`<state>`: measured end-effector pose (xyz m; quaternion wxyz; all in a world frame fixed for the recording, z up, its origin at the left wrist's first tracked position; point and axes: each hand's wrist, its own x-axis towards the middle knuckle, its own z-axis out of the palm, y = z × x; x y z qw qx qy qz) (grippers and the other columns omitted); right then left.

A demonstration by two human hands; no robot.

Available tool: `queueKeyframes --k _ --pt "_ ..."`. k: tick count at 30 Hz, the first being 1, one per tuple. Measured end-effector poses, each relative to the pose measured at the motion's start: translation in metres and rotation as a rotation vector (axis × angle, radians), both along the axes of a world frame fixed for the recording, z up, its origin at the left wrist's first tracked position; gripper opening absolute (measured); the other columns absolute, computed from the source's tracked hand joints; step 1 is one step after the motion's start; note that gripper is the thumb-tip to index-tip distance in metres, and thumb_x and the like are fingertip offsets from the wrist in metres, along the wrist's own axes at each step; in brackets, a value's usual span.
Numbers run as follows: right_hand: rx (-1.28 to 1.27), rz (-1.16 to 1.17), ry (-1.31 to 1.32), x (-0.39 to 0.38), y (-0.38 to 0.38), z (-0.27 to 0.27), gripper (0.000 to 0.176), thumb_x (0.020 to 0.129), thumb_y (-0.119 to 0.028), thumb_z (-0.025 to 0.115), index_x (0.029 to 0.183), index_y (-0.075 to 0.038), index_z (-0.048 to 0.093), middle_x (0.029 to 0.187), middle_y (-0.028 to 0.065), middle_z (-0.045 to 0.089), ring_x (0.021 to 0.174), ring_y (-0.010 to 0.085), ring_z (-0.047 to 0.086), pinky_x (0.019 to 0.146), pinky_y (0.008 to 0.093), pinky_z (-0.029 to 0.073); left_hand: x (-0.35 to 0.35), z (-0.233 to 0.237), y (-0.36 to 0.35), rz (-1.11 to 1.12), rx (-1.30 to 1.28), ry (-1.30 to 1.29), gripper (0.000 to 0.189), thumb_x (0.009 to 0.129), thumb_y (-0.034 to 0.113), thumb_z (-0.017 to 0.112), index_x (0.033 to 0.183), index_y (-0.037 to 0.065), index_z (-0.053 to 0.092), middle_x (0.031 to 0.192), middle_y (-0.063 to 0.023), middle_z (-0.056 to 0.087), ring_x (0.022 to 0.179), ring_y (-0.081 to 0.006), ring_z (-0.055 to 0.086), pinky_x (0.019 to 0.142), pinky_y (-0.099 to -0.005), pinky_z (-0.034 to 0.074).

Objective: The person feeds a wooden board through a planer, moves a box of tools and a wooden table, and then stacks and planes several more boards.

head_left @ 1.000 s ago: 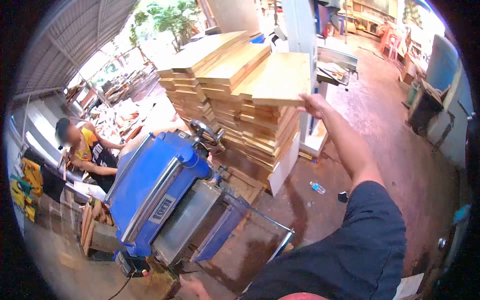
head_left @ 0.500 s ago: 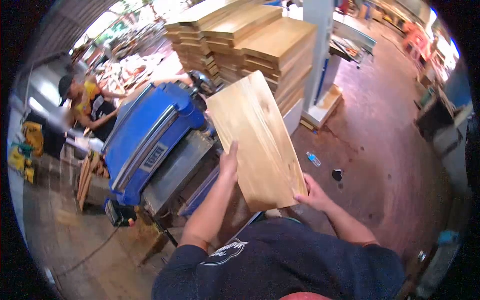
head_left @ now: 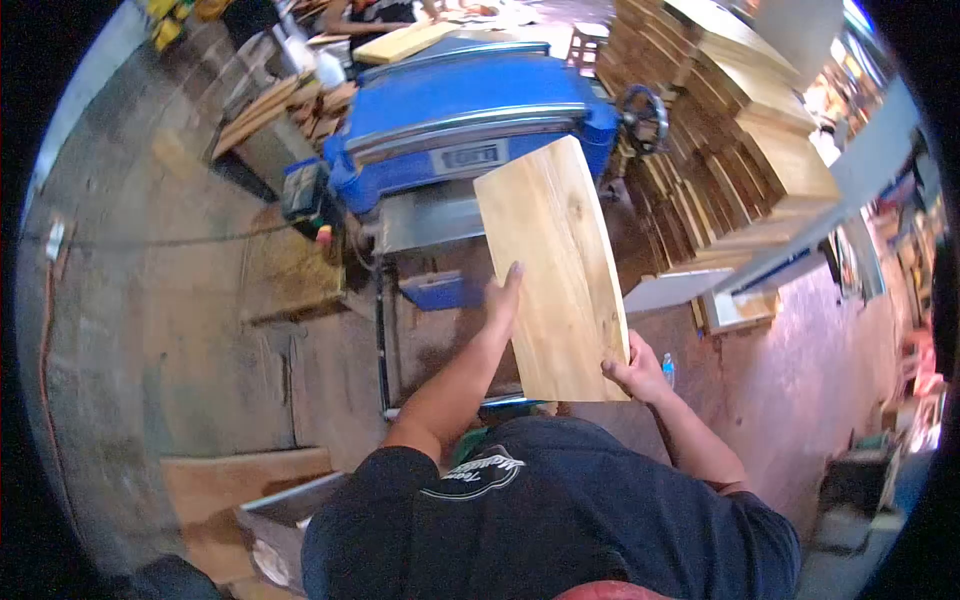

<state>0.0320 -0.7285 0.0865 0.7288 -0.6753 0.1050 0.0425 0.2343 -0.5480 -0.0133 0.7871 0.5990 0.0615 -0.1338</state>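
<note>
A pale wooden board point(head_left: 560, 280) is held up in front of my body, between both hands. My left hand point(head_left: 504, 298) grips its left edge, thumb on the face. On the lower right edge, near the corner, my right hand point(head_left: 640, 370) is closed with the thumb on top. Behind the board stands a blue machine point(head_left: 460, 95) with a grey metal bed point(head_left: 430, 220); the board's upper part overlaps the machine in view.
Tall stacks of boards point(head_left: 745, 130) stand at the right, beside the machine's handwheel point(head_left: 643, 118). A person point(head_left: 375, 14) is beyond the machine. A cable point(head_left: 180, 243) crosses the floor at left. A bottle point(head_left: 668, 370) is right of my right hand.
The view has turned left, so the machine now lies straight ahead and the stacks have shifted right. Both hands still hold the board, now more upright in view.
</note>
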Motion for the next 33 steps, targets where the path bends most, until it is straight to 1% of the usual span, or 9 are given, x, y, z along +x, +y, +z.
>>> queueKeyframes --k 7,9,11,13,15,17,23,28,33 --pt "-0.423 0.104 -0.116 0.034 0.086 0.040 0.060 0.073 0.001 0.061 0.127 0.003 0.036 0.105 0.0105 0.055 0.103 0.0202 0.054 0.091 0.0308 0.043 -0.008 -0.022 0.012 0.251 0.082 -0.111 0.073 0.091 0.042 0.053 0.143 0.007 0.015 0.131 -0.0129 0.045 0.112 -0.0226 0.050 0.094 -0.0364 0.043" --pt "-0.325 0.157 -0.053 0.040 0.107 0.048 0.073 0.069 0.003 0.062 0.134 0.003 0.029 0.126 0.0150 0.045 0.121 0.0211 0.042 0.102 0.0315 0.032 -0.012 -0.013 0.014 0.083 -0.393 0.217 0.073 0.091 0.055 0.044 0.143 0.008 0.021 0.131 -0.0104 0.045 0.113 -0.0218 0.050 0.095 -0.0371 0.042" --pt "-0.465 0.201 0.051 0.043 0.128 0.043 0.075 0.071 0.001 0.061 0.137 0.003 0.025 0.133 0.0209 0.039 0.128 0.0278 0.038 0.104 0.0344 0.030 -0.008 0.015 0.022 -0.001 -0.450 0.430 0.086 0.083 0.074 0.031 0.139 0.009 0.033 0.128 -0.0124 0.049 0.115 -0.0266 0.050 0.097 -0.0406 0.042" --pt "-0.962 0.204 -0.242 0.051 0.145 0.025 0.079 0.070 -0.005 0.063 0.138 0.003 0.024 0.134 0.0300 0.033 0.129 0.0424 0.031 0.107 0.0422 0.028 -0.018 0.050 0.051 -0.010 -0.804 0.312 0.094 0.080 0.079 0.027 0.139 0.006 0.032 0.131 -0.0139 0.047 0.117 -0.0293 0.049 0.099 -0.0433 0.040" --pt "-1.215 0.262 -0.223 0.071 0.151 0.023 0.078 0.071 -0.011 0.064 0.137 0.002 0.026 0.132 0.0286 0.037 0.130 0.0420 0.030 0.107 0.0429 0.029 -0.024 0.059 0.077 -0.214 -1.115 0.303 0.092 0.082 0.075 0.027 0.139 0.003 0.030 0.136 -0.0160 0.042 0.120 -0.0313 0.046 0.102 -0.0447 0.036" --pt "-1.136 0.395 -0.213 0.091 0.149 -0.002 0.081 0.072 -0.018 0.065 0.138 0.003 0.024 0.136 0.0301 0.032 0.131 0.0430 0.028 0.108 0.0436 0.027 -0.028 0.043 0.083 -0.231 -0.772 0.196 0.066 0.092 0.049 0.045 0.133 0.000 0.035 0.130 -0.0150 0.047 0.115 -0.0297 0.050 0.096 -0.0433 0.042" --pt "-0.753 0.762 -0.315 0.083 0.107 -0.039 0.083 0.074 -0.038 0.069 0.140 -0.005 0.030 0.144 0.0266 0.024 0.134 0.0411 0.024 0.110 0.0461 0.023 -0.024 -0.048 0.098 0.006 -0.165 0.318 0.031 0.090 0.013 0.052 0.118 -0.001 0.048 0.107 -0.0135 0.060 0.094 -0.0242 0.061 0.080 -0.0379 0.052" --pt "-1.497 0.799 -0.315 0.080 0.078 -0.043 0.077 0.075 -0.023 0.065 0.142 -0.012 0.027 0.148 0.0181 0.022 0.137 0.0348 0.021 0.109 0.0549 0.019 0.019 -0.086 0.132 -0.120 -0.273 0.395 0.035 0.091 0.022 0.053 0.116 -0.002 0.052 0.104 -0.0140 0.062 0.091 -0.0255 0.064 0.081 -0.0381 0.053" --pt "-1.620 0.656 -0.417 0.108 0.092 -0.087 0.065 0.082 -0.010 0.052 0.142 -0.014 0.027 0.147 0.0178 0.025 0.137 0.0350 0.023 0.108 0.0552 0.019 0.013 -0.087 0.130 -0.105 -0.007 0.418 0.041 0.088 0.026 0.057 0.116 -0.003 0.052 0.105 -0.0134 0.063 0.092 -0.0252 0.064 0.081 -0.0384 0.053"
